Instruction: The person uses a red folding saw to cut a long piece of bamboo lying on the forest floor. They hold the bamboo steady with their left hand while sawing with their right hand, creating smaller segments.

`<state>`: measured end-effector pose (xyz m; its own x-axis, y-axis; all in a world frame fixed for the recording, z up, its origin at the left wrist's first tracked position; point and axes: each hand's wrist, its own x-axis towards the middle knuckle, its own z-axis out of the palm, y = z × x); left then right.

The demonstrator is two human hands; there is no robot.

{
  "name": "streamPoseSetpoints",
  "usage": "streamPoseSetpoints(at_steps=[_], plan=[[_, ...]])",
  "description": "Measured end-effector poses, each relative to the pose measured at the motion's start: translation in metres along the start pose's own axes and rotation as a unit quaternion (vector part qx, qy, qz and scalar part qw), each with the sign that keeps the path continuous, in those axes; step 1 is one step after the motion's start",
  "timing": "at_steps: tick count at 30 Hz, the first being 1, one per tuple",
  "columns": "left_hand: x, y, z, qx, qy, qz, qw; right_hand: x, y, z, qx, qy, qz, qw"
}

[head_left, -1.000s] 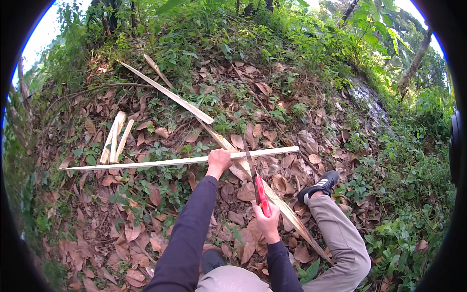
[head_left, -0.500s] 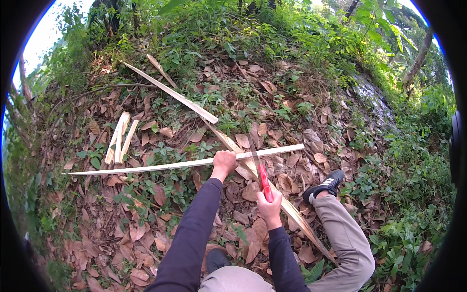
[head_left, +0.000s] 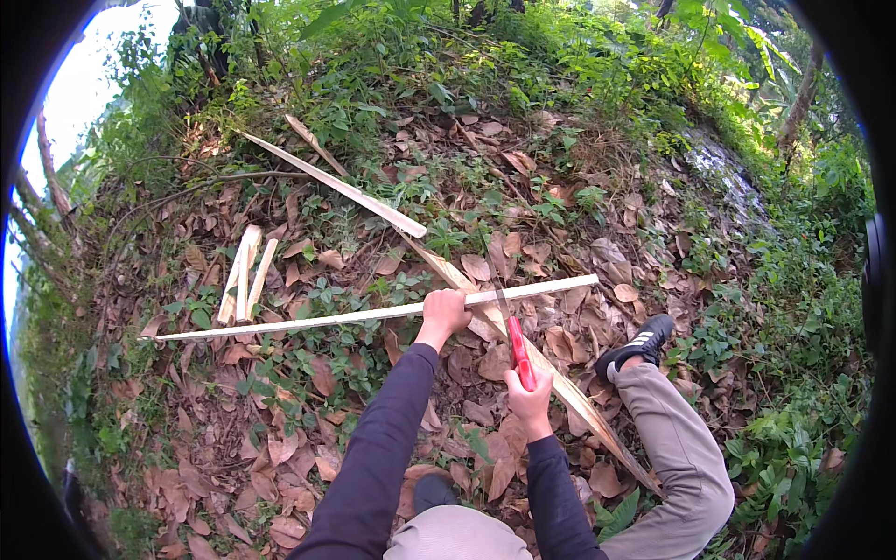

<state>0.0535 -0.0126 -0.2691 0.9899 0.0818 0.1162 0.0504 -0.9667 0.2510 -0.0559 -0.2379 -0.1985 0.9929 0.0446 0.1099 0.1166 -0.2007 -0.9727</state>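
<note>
My left hand [head_left: 443, 315] is closed around a long, thin, pale wooden strip [head_left: 345, 317] that lies crosswise in front of me, its left end tapering to a point. In my right hand [head_left: 531, 397] is a hand saw with a red handle [head_left: 521, 353]. The saw's narrow blade [head_left: 501, 297] crosses the strip just right of my left hand. Whether the teeth have cut into the wood is too small to tell. Beneath the strip, a longer, rougher wooden plank [head_left: 581, 401] runs slantwise from the upper middle down toward my right leg.
Several short cut pieces of pale wood [head_left: 245, 275] lie to the left. Beyond the strip rests another tapered pale strip [head_left: 345, 189], with a shorter piece [head_left: 315, 147] behind it. My right shoe [head_left: 637, 345] is beside the plank. Dry leaves and low green plants cover the sloping ground.
The view has shifted slightly, so everything appears a little further right. Both hands keep their grips, and the saw blade stays across the strip.
</note>
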Motion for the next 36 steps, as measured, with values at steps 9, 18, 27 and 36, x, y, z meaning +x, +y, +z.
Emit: streamPoseSetpoints(at_steps=[9,18,27,36], plan=[[-0.068,-0.102,-0.047,-0.042,0.026,-0.082,0.995,-0.03,0.022,-0.04,0.001,-0.023,0.011,1.0],[-0.071,-0.112,-0.101,0.128,-0.067,0.115,0.983,-0.016,0.05,-0.047,0.119,-0.015,0.08,0.99],[-0.144,-0.093,-0.073,-0.073,-0.121,-0.108,0.984,-0.011,0.062,-0.055,0.06,-0.053,0.024,0.996],[-0.153,-0.066,-0.075,-0.054,-0.115,-0.099,0.987,-0.01,0.056,-0.075,0.018,-0.069,0.031,0.997]])
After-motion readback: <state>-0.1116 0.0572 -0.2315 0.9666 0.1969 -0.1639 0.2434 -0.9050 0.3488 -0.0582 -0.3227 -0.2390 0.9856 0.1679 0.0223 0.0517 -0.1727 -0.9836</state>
